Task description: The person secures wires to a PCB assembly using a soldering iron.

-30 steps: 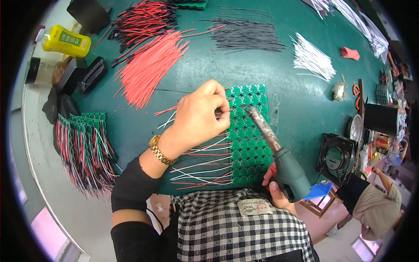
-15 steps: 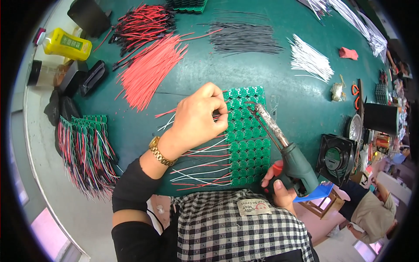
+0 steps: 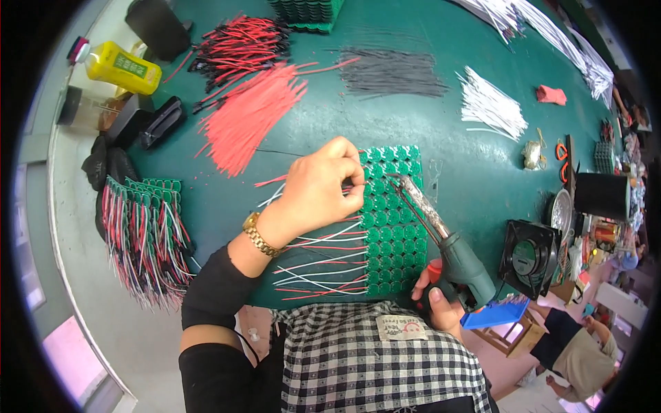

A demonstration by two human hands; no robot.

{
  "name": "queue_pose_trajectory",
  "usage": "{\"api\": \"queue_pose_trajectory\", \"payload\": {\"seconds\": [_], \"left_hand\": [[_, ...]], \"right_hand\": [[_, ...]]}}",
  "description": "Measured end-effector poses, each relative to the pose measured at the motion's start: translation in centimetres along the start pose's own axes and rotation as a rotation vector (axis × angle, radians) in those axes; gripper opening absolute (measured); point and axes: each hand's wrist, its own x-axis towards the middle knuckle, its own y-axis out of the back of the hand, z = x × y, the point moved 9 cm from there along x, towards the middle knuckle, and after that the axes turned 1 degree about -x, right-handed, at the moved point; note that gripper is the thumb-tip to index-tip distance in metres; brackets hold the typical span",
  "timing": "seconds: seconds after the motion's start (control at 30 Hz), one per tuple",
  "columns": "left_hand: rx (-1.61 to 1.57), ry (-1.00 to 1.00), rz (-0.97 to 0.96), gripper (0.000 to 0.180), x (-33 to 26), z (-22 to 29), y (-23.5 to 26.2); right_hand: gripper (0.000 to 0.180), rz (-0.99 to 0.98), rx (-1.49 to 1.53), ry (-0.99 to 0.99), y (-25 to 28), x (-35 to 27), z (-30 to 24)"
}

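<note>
A green panel of small round circuit boards lies on the green table, with red and white wires soldered along its left side. My left hand rests on the panel's upper left, fingers pinched on a thin wire at a board. My right hand grips the handle of a soldering iron; its tip points up-left to the panel, close to my left fingertips.
Loose red wires, black wires and white wires lie further back. Finished wired panels are stacked at the left. A yellow bottle stands far left. A black fan sits at the right.
The soldering iron has swung so its tip has moved up-left onto the panel near my left fingers. My left hand has stayed in about the same spot.
</note>
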Motion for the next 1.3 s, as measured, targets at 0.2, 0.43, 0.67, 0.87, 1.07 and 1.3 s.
{"api": "queue_pose_trajectory", "payload": {"seconds": [0.2,0.43,0.67,0.87,1.07,1.3], "left_hand": [[0.11,-0.123,-0.063,0.009,-0.1,1.1,0.7],[0.888,0.219,0.387,0.004,5.0,-8.3,17.1],[0.582,-0.039,0.534,0.009,5.6,-6.9,19.4],[0.894,-0.103,0.351,0.008,6.0,-7.6,17.8],[0.907,-0.135,0.39,0.01,6.1,-6.1,19.2],[0.587,-0.207,0.604,0.008,6.3,-5.8,21.4]], "right_hand": [[0.053,0.019,0.049,0.007,0.0,-0.6,-0.2],[0.049,-0.021,0.086,0.149,0.9,-0.9,-0.7],[0.047,0.045,0.108,0.107,1.6,-1.3,-0.8],[0.045,0.012,0.081,0.099,1.4,-1.4,-0.8],[0.045,-0.005,0.055,0.098,1.3,-1.4,-0.7],[0.039,-0.095,0.017,0.073,0.2,-1.4,-1.4]]}}
